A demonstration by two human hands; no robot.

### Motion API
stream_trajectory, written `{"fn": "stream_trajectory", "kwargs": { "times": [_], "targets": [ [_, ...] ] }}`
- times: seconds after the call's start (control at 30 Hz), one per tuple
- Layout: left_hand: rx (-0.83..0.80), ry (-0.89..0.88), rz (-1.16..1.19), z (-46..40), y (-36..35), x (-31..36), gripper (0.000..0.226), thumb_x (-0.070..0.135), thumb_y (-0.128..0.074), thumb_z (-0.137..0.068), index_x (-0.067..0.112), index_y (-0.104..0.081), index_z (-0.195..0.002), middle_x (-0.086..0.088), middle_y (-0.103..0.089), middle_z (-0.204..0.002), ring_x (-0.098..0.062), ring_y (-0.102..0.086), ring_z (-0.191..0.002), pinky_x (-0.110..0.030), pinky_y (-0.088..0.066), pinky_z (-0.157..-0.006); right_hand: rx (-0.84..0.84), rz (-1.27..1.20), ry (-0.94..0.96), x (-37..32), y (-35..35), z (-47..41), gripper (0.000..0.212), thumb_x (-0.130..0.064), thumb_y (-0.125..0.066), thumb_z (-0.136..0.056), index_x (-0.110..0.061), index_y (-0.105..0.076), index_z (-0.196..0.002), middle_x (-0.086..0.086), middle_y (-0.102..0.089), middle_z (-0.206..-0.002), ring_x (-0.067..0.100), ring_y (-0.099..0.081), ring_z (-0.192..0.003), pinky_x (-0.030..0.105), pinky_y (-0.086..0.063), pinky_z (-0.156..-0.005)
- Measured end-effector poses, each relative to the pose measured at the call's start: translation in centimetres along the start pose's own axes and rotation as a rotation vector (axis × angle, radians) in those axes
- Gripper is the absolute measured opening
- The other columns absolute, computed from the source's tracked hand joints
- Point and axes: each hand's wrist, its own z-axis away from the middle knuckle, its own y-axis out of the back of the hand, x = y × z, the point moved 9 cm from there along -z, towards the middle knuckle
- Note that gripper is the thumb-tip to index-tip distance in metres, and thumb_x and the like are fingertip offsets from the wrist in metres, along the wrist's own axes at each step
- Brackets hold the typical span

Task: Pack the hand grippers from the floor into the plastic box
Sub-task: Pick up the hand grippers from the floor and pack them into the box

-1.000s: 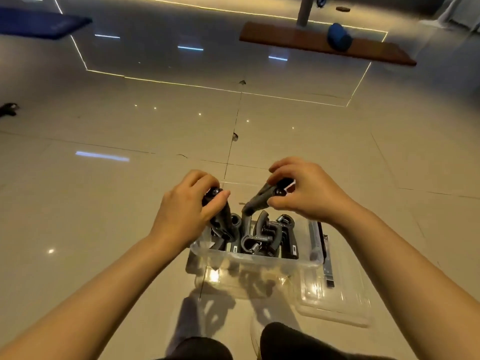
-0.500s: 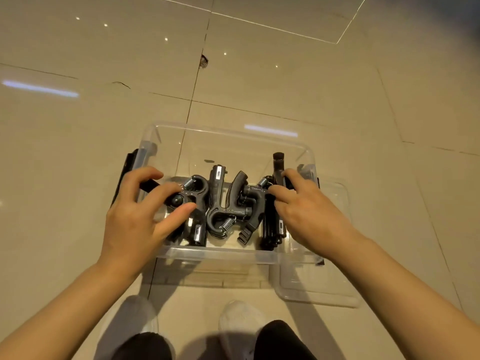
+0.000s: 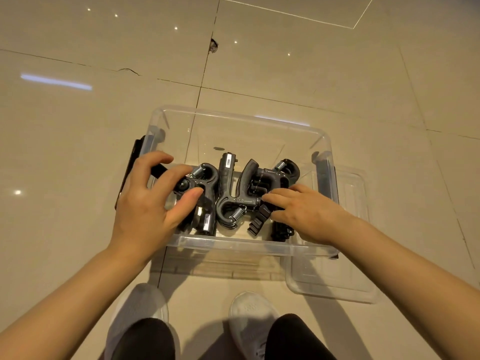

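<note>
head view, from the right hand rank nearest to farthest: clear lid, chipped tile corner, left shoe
1. clear lid, on the floor just right of the right hand.
2. left shoe, below and left, near the bottom.
3. chipped tile corner, far up beyond the box.

Both bare forearms extended forward and down from the lower corners of the view, converging toward centre. Left hand (image 3: 153, 201) held palm down, fingers spread and loosely curved, thumb angled inward to the right, fingertips (image 3: 181, 170) lowered. Right hand (image 3: 306, 214) held palm down and lower, fingers nearly straight, pointing left, close together. Wrists level, no sleeves visible. Dark trouser legs and pale shoes visible below.
</note>
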Motion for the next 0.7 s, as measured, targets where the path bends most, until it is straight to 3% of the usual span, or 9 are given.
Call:
{"fn": "stream_trajectory", "kwargs": {
  "times": [0.2, 0.33, 0.4, 0.47, 0.57, 0.7],
  "targets": [
    [-0.013, 0.007, -0.007, 0.0, -0.2, -0.2, 0.040, 0.041, -0.051, -0.087, 0.009, -0.068, -0.104, -0.017, -0.050, -0.115, -0.028, -0.049, -0.106, -0.034, -0.042, -0.083, 0.014, -0.065, -0.017, 0.1, 0.5, -0.3, 0.037, -0.009, -0.049, -0.090, -0.023, -0.055, -0.123, 0.002, -0.029, -0.151, 0.025, -0.027, -0.138, 0.039, -0.031, -0.101],
    [-0.005, -0.007, 0.000, 0.0, 0.0, -0.2, 0.039, 0.042, -0.054, -0.086, 0.009, -0.069, -0.100, -0.018, -0.051, -0.113, -0.030, -0.051, -0.104, -0.034, -0.044, -0.086, 0.162, -0.178, -0.028, 0.3, 1.0, -0.3, 0.043, 0.002, -0.059, -0.076, -0.017, -0.053, -0.114, 0.005, -0.052, -0.132, 0.029, -0.046, -0.124, 0.039, -0.041, -0.084],
    [-0.006, -0.018, 0.024, -0.1, 0.1, -0.2, 0.039, 0.041, -0.055, -0.086, 0.007, -0.070, -0.098, -0.018, -0.051, -0.111, -0.025, -0.049, -0.104, -0.025, -0.041, -0.090, 0.134, -0.258, -0.080, 0.6, 0.8, -0.5, 0.047, -0.010, -0.063, -0.079, -0.020, -0.044, -0.121, 0.000, -0.052, -0.129, 0.024, -0.045, -0.122, 0.036, -0.040, -0.086],
    [-0.001, -0.005, 0.068, -0.1, 0.4, -0.2, 0.036, 0.039, -0.057, -0.085, 0.008, -0.071, -0.096, -0.018, -0.050, -0.111, -0.016, -0.045, -0.107, -0.013, -0.035, -0.093, 0.108, -0.491, -0.163, 0.7, 1.1, -0.4, 0.065, -0.028, -0.068, -0.082, -0.029, -0.033, -0.136, -0.004, -0.049, -0.134, 0.018, -0.045, -0.124, 0.035, -0.040, -0.095],
    [0.070, 0.022, 0.124, -0.4, 1.4, 0.6, 0.032, 0.033, -0.057, -0.086, 0.006, -0.070, -0.096, -0.020, -0.049, -0.109, -0.008, -0.040, -0.107, -0.008, -0.030, -0.095, 0.333, -0.996, -0.177, -0.4, 4.8, 0.1, 0.067, -0.040, -0.068, -0.082, -0.040, -0.031, -0.139, -0.012, -0.052, -0.132, 0.005, -0.048, -0.122, 0.033, -0.042, -0.101],
    [0.062, -0.061, 0.187, -1.3, 1.0, 3.6, 0.029, 0.032, -0.059, -0.086, 0.008, -0.069, -0.100, -0.009, -0.042, -0.111, -0.009, -0.040, -0.107, -0.009, -0.032, -0.094, 0.672, -1.162, -0.118, -1.2, 9.6, -0.1, 0.048, -0.037, -0.070, -0.080, -0.029, -0.052, -0.123, -0.013, -0.061, -0.107, 0.002, -0.057, -0.103, 0.029, -0.048, -0.089]
  ]
}}
